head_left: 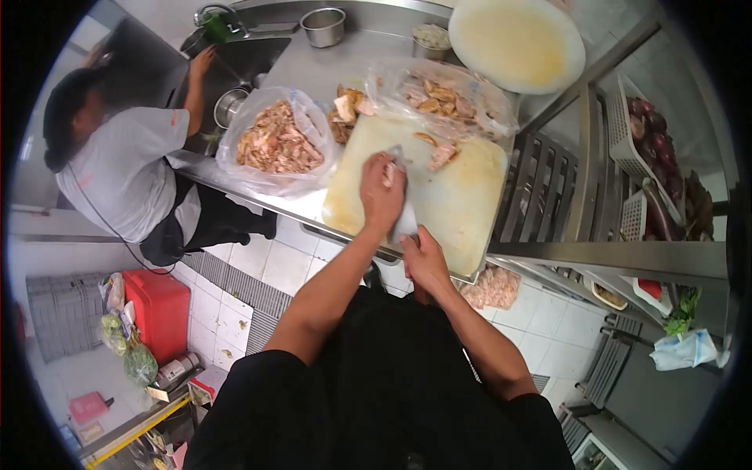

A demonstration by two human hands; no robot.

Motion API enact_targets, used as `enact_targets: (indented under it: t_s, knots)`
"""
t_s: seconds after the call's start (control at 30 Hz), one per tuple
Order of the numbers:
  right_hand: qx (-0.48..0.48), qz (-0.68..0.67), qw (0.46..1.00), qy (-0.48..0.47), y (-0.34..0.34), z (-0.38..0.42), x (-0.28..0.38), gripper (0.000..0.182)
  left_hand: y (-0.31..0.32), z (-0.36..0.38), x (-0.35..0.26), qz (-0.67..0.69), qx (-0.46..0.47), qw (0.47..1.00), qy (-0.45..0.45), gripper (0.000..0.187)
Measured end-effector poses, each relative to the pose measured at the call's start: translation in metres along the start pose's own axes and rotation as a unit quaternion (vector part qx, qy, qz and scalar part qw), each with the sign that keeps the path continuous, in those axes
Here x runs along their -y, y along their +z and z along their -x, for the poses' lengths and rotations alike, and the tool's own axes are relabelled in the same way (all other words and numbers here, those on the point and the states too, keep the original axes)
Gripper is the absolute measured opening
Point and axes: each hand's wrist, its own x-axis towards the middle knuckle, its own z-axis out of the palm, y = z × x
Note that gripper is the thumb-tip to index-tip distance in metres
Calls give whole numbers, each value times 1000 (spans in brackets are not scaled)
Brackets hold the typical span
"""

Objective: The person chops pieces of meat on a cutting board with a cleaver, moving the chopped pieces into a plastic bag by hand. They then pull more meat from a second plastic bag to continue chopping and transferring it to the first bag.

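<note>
Black shirt (360, 376) nearest, the left hand (381, 192) is curled over a meat piece (388, 174) on the cutting board (458, 204), likely soft, light and slippery, best pinned with tucked fingertips, while the right hand (424, 257) grips a knife (406, 222) by its handle.

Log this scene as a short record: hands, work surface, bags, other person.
Left hand: fingers closed on a meat piece, beside the blade
Right hand: grips the knife at its handle end
Surface: pale cutting board, more meat near its far edge
Left bag: clear plastic, open, full of chopped meat
Far bag: clear plastic, larger pieces
Co-worker: left, at the sink
</note>
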Motion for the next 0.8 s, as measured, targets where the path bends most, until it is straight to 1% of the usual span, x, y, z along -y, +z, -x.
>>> enact_targets:
  t_s: [0.03,0.07,0.1,0.13,0.17,0.23,0.27,0.3,0.33,0.37,0.43,0.47,0.5,0.53,0.57,0.6,0.63,0.67,0.73,0.77,0.8]
  knots:
    - [24,8,1000,-10,13,-8,21,24,-17,-23,2,-14,-33,999,22,27]
    - [28,7,999,-14,26,-21,34,24,-36,-49,3,-7,-52,999,10,26]
    - [39,70,995,-57,38,-36,47,26,-54,-76,21,-65,-96,992,41,23]
    - [48,133,985,-100,47,-45,58,29,-73,-104,36,-50,-110,993,3,21]
    - [49,133,984,-106,53,-47,69,29,-93,-134,53,-34,-123,991,-35,21]
    - [67,134,984,-100,61,-49,90,31,-132,-190,110,106,-127,983,-75,24]
    - [68,134,983,-104,61,-51,87,31,-155,-215,137,106,-131,983,-71,24]
    - [49,109,988,-102,56,-51,77,30,-178,-237,162,240,-81,950,-181,27]
    - [31,84,991,-98,49,-46,74,28,-191,-246,164,365,-28,886,-285,31]
    - [45,24,998,-34,37,-37,72,25,-197,-248,167,364,-28,887,-284,31]
    - [13,-26,999,-17,10,-24,50,23,-209,-238,143,255,-38,919,-298,40]
    - [11,-41,999,5,-7,-14,42,25,-207,-225,150,254,-37,919,-298,40]
    - [-17,-40,999,23,-20,-5,34,21,-200,-209,167,16,-49,982,-183,44]
    - [-36,-40,998,35,-34,1,18,19,-193,-198,183,-222,-56,972,-54,47]
    - [-49,-59,996,40,-46,11,11,19,-187,-190,194,-220,-52,973,-52,47]
    - [-73,-58,994,59,-56,19,3,21,-176,-182,195,-373,-27,926,57,48]
    - [-92,-56,992,59,-64,28,-6,21,-158,-175,196,-506,0,847,164,49]
    - [-114,-52,990,60,-74,38,-14,21,-147,-179,197,-491,7,855,166,49]
    - [-166,-19,985,48,-84,51,-30,21,-146,-206,149,-500,21,866,20,43]
    - [-187,36,981,36,-89,59,-31,22,-135,-213,125,-491,29,870,26,43]
    - [-197,33,979,38,-91,66,-26,22,-126,-219,101,-388,-36,915,101,38]
